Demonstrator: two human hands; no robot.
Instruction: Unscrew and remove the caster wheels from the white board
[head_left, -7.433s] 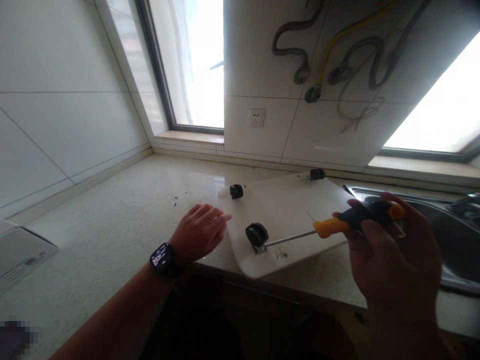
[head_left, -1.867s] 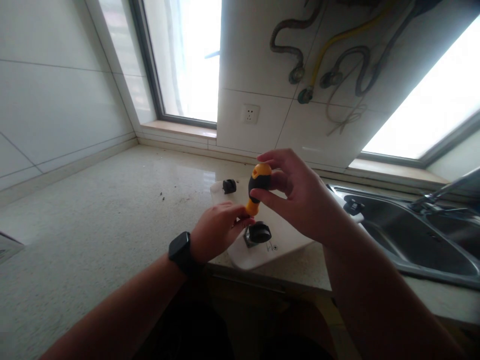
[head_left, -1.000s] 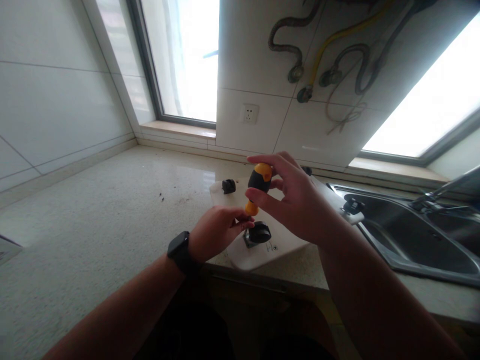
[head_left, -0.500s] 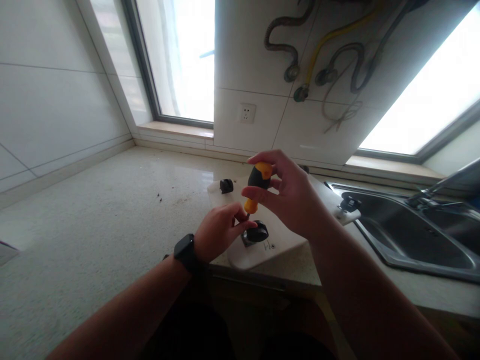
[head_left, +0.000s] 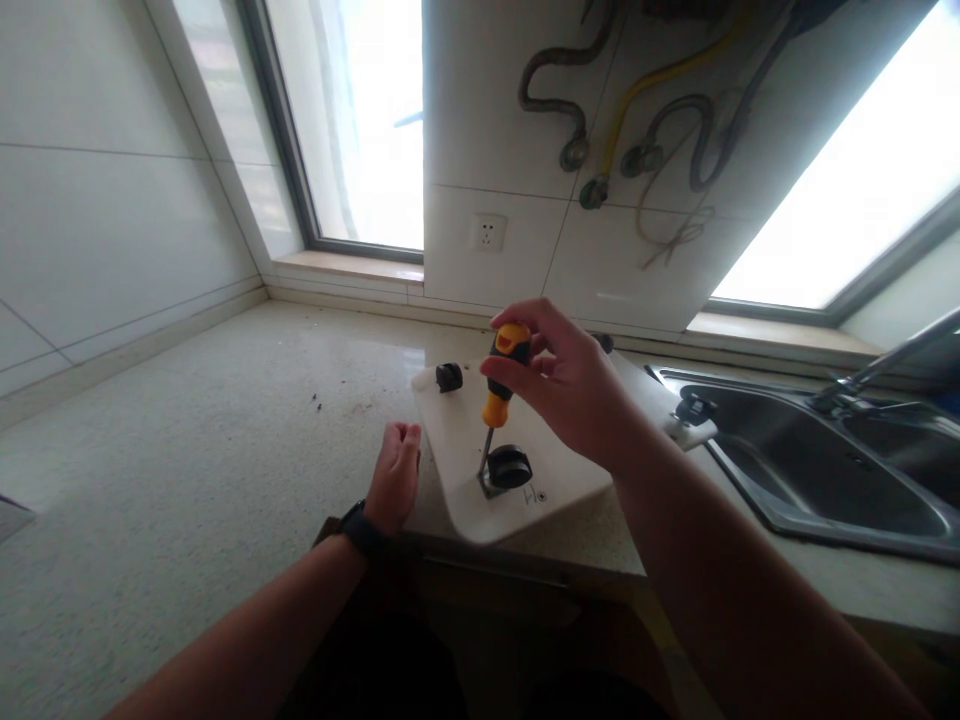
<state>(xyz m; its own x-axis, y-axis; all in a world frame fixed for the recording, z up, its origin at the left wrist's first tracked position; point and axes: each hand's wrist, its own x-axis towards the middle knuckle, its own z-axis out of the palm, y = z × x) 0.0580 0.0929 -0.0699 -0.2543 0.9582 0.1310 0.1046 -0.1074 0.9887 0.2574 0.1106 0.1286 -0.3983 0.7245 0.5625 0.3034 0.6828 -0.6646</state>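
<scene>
My right hand (head_left: 570,385) is wrapped round the yellow-and-black handle of a screwdriver (head_left: 496,408). The shaft points down, its tip at the metal plate of a black caster wheel (head_left: 510,467). That caster sits near the front edge of a white board (head_left: 459,440) lying on the countertop. Beside the board's left edge, my left hand (head_left: 396,475) is closed with fingers curled in; whether something is inside is hidden. A second caster (head_left: 449,377) stands at the board's back left corner, and another (head_left: 694,408) at its right end.
A steel sink (head_left: 795,450) with a tap (head_left: 851,390) lies to the right, and the board's right end reaches its rim. The pale speckled countertop (head_left: 247,450) extends left, with small dark bits (head_left: 316,402) on it. Hoses and a socket (head_left: 490,232) are on the wall behind.
My left hand has left the screwdriver shaft and caster and moved left, off the board, with its fingers curled. My right hand keeps the screwdriver at the caster plate; the handle leans slightly differently.
</scene>
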